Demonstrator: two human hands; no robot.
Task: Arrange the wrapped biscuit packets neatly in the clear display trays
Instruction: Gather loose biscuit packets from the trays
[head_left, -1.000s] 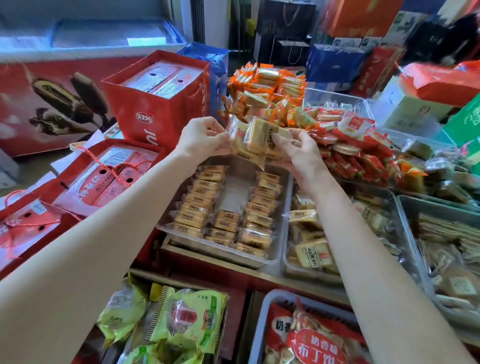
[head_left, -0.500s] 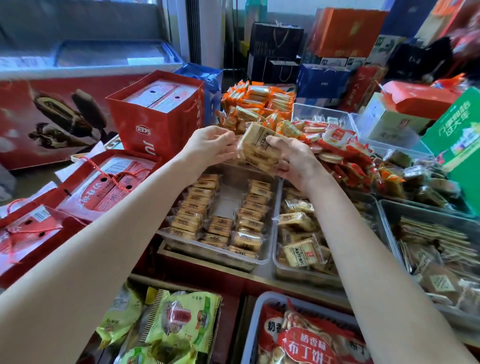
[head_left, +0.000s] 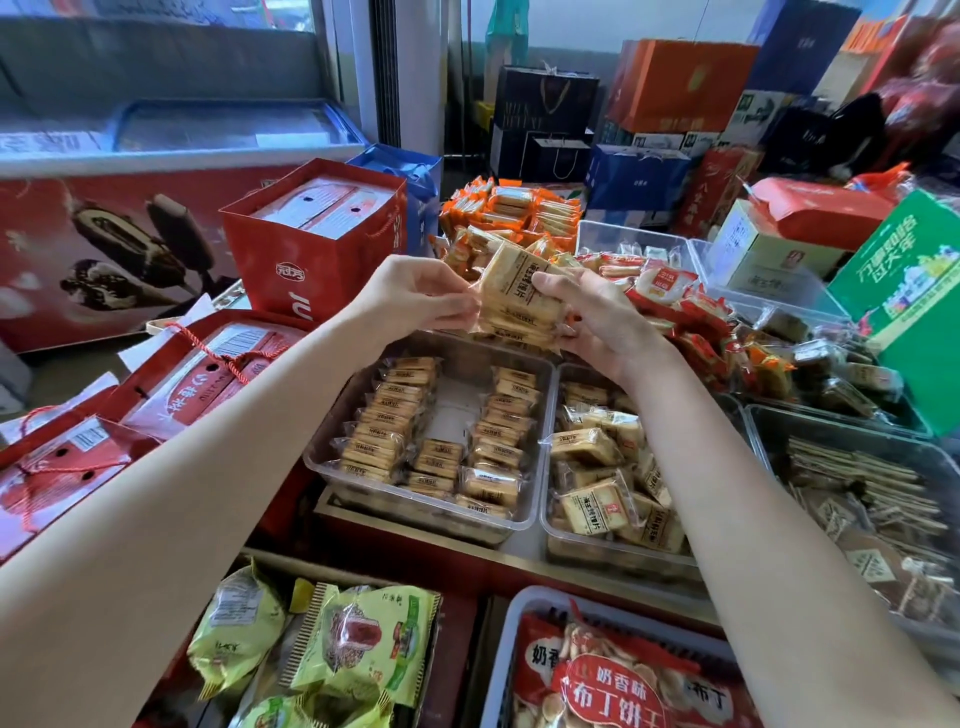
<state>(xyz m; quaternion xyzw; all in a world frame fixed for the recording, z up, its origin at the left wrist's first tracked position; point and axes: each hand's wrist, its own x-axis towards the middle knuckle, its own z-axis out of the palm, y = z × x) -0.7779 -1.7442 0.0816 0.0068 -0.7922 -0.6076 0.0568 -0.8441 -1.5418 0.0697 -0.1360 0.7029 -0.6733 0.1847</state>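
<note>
Nearest, green snack bags (head_left: 358, 642) are lying at the lower left, beside a tray of red-labelled biscuits (head_left: 613, 691) at the lower right. Just beyond them, on the table (head_left: 524, 545), two clear display trays are sitting side by side, edges nearly touching. The left tray (head_left: 322, 457) is holding wrapped biscuit packets (head_left: 384, 421) standing in a row along its left wall, another row along its right, and a short row at the near middle; a bare strip of tray floor is lying open between the rows toward the far end. The right tray (head_left: 548, 514) is holding loose packets (head_left: 592, 509) heaped at mixed angles.

Above the far edge of the left tray, both hands are holding a stack of packets (head_left: 519, 301) in the air. The left hand (head_left: 410, 293) is pinching the stack's left edge, its grip closed with fingers curled. The right hand (head_left: 592, 317) is cupping the right side, thumb across the top packet and fingers wrapped under.

Farther off, orange packets (head_left: 519, 213) and red packets (head_left: 670, 291) are piled up, with a red gift bag (head_left: 317, 244) at the far left.
</note>
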